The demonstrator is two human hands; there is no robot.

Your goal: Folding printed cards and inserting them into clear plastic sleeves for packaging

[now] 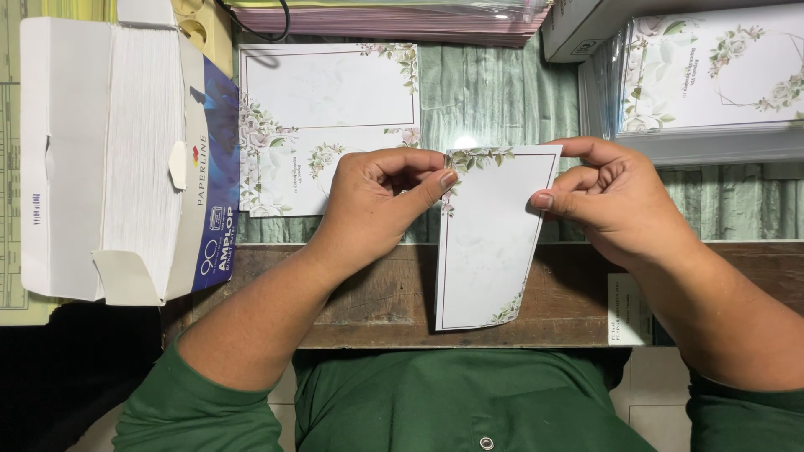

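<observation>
I hold a white card with a thin dark border and floral corners upright over the table's front edge. My left hand pinches its top left corner between thumb and fingers. My right hand grips the top right edge the same way. Behind the left hand lies a folded floral card, spread flat on the green table surface.
An open box of white envelopes lies at the left. A stack of wrapped floral cards sits at the back right, a pinkish paper stack along the back. The wooden table edge runs in front, a small paper slip on it.
</observation>
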